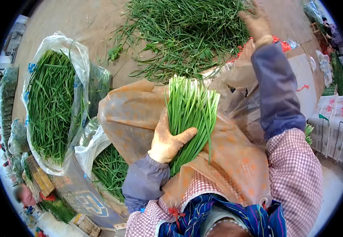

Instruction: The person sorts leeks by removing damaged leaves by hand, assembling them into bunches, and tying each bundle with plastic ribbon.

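My left hand [165, 138] is closed around a thick bunch of garlic chives [191, 114], its thumb lying across the green leaves. The pale cut ends point away from me, and the bunch rests over the translucent, orange-patterned plastic apron [234, 154] on my lap. My right hand [257, 25] reaches out to the far right with fingers apart and nothing visible in them, slightly blurred. It is beside the right edge of a big loose heap of green leaves [187, 31] on the floor.
To the left stands a clear plastic bag [82, 59] packed with chives. A second bag [100, 142] of greens is nearer my left sleeve. Red netting [284, 45] lies below my right hand. White packages [329, 122] are stacked at the right.
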Action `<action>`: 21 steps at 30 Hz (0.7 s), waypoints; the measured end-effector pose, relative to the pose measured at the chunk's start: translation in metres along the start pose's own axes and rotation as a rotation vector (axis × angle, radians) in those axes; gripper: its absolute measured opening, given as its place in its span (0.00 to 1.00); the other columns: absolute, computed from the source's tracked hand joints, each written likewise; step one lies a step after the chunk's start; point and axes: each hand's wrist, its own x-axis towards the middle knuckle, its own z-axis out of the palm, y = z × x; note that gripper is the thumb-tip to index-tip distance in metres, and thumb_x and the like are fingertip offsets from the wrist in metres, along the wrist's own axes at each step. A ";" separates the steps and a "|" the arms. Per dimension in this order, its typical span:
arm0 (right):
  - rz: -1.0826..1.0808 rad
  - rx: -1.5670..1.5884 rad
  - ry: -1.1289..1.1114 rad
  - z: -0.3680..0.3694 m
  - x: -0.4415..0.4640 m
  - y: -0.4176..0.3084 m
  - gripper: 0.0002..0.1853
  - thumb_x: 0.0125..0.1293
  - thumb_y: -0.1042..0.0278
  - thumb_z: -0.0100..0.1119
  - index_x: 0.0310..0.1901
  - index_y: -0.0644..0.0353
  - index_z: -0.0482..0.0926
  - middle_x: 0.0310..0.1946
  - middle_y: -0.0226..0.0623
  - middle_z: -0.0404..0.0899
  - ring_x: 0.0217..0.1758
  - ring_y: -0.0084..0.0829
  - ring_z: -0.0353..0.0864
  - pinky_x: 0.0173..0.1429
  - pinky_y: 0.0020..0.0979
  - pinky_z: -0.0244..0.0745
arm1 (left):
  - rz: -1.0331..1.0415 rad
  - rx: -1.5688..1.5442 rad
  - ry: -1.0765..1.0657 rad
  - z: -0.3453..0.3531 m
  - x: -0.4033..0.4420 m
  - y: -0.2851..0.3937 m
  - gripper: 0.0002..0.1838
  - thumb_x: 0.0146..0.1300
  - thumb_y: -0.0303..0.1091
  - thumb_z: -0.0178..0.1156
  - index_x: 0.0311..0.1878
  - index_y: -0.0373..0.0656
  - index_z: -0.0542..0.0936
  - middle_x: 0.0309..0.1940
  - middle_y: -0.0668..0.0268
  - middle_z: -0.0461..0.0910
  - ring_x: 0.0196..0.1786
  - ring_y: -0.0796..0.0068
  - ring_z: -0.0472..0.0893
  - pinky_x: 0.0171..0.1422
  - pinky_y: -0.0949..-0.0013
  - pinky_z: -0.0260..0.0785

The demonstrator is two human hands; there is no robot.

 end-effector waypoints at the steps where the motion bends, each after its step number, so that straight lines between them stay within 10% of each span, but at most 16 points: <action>1: -0.269 0.089 0.042 0.022 -0.036 -0.027 0.24 0.66 0.59 0.64 0.63 0.53 0.75 0.62 0.42 0.76 0.59 0.33 0.78 0.63 0.39 0.74 | -0.012 -0.028 0.008 0.002 0.002 0.003 0.39 0.55 0.23 0.72 0.69 0.35 0.64 0.59 0.58 0.77 0.58 0.67 0.79 0.66 0.64 0.70; 5: -0.616 -0.198 -0.500 0.061 -0.150 -0.117 0.13 0.63 0.58 0.69 0.41 0.58 0.86 0.36 0.38 0.85 0.45 0.38 0.83 0.59 0.38 0.74 | -0.055 0.070 0.023 0.005 0.002 0.004 0.37 0.55 0.23 0.71 0.68 0.35 0.65 0.57 0.58 0.79 0.55 0.68 0.80 0.64 0.65 0.71; 9: -0.804 -0.405 -0.614 0.091 -0.157 -0.117 0.13 0.67 0.58 0.64 0.35 0.61 0.84 0.36 0.39 0.84 0.40 0.36 0.83 0.59 0.41 0.73 | -0.088 0.014 0.037 0.005 0.001 0.008 0.36 0.56 0.23 0.71 0.67 0.34 0.66 0.54 0.58 0.80 0.54 0.69 0.81 0.63 0.65 0.73; 12: -0.345 0.462 -0.661 0.094 -0.157 -0.101 0.11 0.67 0.61 0.64 0.37 0.62 0.85 0.40 0.37 0.86 0.43 0.31 0.84 0.56 0.35 0.75 | -0.045 0.014 0.051 0.003 0.000 0.006 0.36 0.56 0.23 0.71 0.67 0.34 0.66 0.55 0.58 0.80 0.54 0.70 0.80 0.63 0.65 0.73; 17: -0.040 0.799 -0.141 0.051 -0.105 -0.053 0.16 0.72 0.57 0.59 0.53 0.59 0.81 0.51 0.36 0.84 0.49 0.30 0.83 0.59 0.33 0.76 | -0.090 -0.125 0.014 0.002 -0.001 0.013 0.39 0.56 0.23 0.71 0.69 0.35 0.64 0.57 0.59 0.78 0.56 0.69 0.79 0.64 0.64 0.72; 21: 0.319 1.052 -0.502 0.040 -0.143 0.001 0.32 0.73 0.50 0.57 0.72 0.54 0.61 0.68 0.39 0.69 0.64 0.32 0.75 0.67 0.38 0.72 | -0.092 -0.223 -0.005 -0.001 -0.001 0.014 0.42 0.54 0.22 0.72 0.71 0.36 0.62 0.60 0.59 0.76 0.59 0.68 0.78 0.66 0.64 0.70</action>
